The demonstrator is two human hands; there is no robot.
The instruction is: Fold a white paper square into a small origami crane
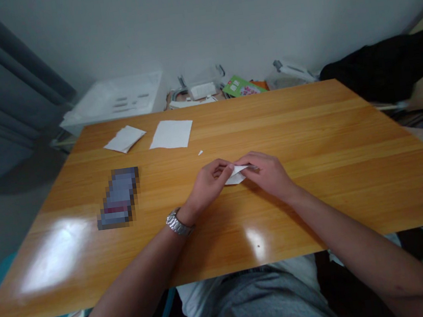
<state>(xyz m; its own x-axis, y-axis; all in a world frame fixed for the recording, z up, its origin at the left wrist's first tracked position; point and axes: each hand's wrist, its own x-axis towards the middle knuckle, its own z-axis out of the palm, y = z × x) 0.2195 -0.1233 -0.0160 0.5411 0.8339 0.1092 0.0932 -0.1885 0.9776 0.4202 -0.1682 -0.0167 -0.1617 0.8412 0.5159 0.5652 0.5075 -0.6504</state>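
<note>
A small folded piece of white paper (236,178) is held just above the wooden table (335,164), between both hands. My left hand (212,179), with a metal watch (178,222) on its wrist, pinches the paper's left side between thumb and fingers. On the other side, my right hand (267,171) grips the right part of the same paper. Fingers cover much of it, so its full shape is hidden. Beyond the hands lies a tiny white paper scrap (200,152).
A square white sheet (172,134) and a folded white paper (125,139) lie toward the back left. A pixelated, phone-shaped item (119,198) rests at left. Behind the table are a white tray (112,101), a green packet (243,86) and black cloth (378,68).
</note>
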